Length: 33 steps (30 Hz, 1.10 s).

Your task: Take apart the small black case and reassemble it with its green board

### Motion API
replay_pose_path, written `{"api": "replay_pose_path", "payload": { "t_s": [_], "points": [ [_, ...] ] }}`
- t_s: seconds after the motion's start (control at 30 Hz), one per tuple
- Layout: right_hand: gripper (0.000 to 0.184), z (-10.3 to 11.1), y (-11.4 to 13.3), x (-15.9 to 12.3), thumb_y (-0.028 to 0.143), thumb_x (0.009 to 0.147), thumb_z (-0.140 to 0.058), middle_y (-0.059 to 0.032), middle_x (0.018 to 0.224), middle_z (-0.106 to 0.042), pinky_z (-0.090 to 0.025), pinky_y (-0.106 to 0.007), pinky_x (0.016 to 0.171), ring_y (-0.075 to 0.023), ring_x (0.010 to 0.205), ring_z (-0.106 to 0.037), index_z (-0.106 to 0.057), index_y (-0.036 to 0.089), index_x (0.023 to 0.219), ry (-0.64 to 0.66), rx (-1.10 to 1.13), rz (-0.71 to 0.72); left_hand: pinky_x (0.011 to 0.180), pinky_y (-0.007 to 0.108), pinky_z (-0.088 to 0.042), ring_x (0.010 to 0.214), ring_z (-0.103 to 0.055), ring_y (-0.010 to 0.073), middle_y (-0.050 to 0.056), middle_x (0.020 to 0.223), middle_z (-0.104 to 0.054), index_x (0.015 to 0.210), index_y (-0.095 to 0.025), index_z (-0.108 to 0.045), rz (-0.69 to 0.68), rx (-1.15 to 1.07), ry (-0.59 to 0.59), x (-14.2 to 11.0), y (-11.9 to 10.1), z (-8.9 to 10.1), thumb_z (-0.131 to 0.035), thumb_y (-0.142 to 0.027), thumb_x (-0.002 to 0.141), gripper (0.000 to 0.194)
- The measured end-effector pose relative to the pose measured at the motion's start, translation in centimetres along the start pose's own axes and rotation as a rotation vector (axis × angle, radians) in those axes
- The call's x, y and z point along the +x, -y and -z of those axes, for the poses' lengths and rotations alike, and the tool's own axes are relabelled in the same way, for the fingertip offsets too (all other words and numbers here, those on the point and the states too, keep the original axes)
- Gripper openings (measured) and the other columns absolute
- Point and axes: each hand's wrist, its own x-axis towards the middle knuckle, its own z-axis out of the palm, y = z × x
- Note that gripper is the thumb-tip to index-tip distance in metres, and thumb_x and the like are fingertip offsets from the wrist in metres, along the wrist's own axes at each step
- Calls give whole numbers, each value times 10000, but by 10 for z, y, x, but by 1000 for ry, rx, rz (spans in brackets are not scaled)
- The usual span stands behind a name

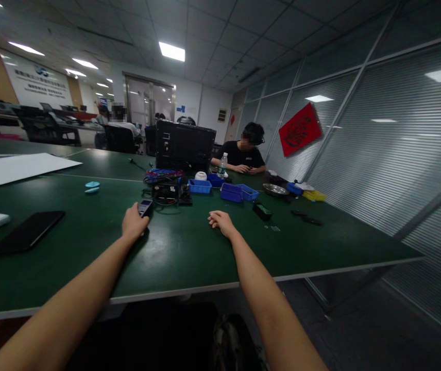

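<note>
My left hand [133, 224] is wrapped round a dark grey handheld device with a small screen [145, 207], whose lower part is hidden by the fingers and palm. The device is at the green tabletop, tilted a little to the right. My right hand [221, 222] rests on the table [182, 252] with its fingers loosely curled in, and no object shows in it. Beyond the left hand are a black box-shaped power unit [165, 192] with cables and a small black stand [185, 196]. A green-and-black box [261, 211] lies to the right of my right hand.
Blue trays [199, 186], a baseball [201, 176], a water bottle [223, 164] and a monitor [185, 147] stand farther back. A person [246, 152] sits across the table, hands on it. A metal bowl [275, 190] is right; a black tablet-like slab [27, 232] lies left.
</note>
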Motion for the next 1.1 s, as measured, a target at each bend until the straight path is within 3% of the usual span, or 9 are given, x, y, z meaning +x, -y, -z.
{"api": "replay_pose_path", "payload": {
  "t_s": [0.3,0.5,0.7,0.83,0.93,1.1],
  "points": [
    [106,0,0,1,201,714,-586,-32,649,-601,-406,-165,383,-81,494,-538,-577,124,786,-2,-26,1,816,456,-428,1078,-462,367,180,1202,-447,1233,-90,-305,325,32,-164,26,78,58,-529,-305,658,653],
    [104,0,1,0,190,717,-571,-36,659,-601,-405,-170,385,-83,499,-539,-576,122,796,4,-35,0,774,594,-369,1084,-386,475,125,1068,-522,1199,-139,-275,350,-81,-269,25,101,77,-461,-493,697,642],
    [116,0,0,0,204,710,-577,-35,656,-600,-401,-170,386,-82,501,-537,-579,123,794,1,-57,12,755,557,-389,1067,-426,449,147,1149,-490,1186,-141,-296,358,-3,-266,21,98,81,-420,-466,712,589],
    [116,-1,0,1,202,708,-569,-35,659,-600,-393,-164,377,-79,496,-534,-581,121,791,-5,-85,23,695,443,-437,986,-520,375,193,1118,-520,1133,-83,-368,298,200,-109,19,86,78,-417,-422,723,534],
    [127,-2,0,2,205,705,-566,-37,660,-605,-382,-161,366,-79,490,-529,-585,121,798,-6,-101,35,656,390,-442,893,-571,334,217,1013,-570,1069,-64,-436,137,365,18,13,66,71,-395,-486,738,538],
    [153,-2,-1,2,222,699,-574,-36,662,-609,-381,-160,364,-78,487,-527,-589,118,811,4,-100,40,709,410,-417,857,-575,340,228,900,-594,986,-50,-500,-221,557,40,-8,21,47,-398,-523,737,544]
  ]
}}
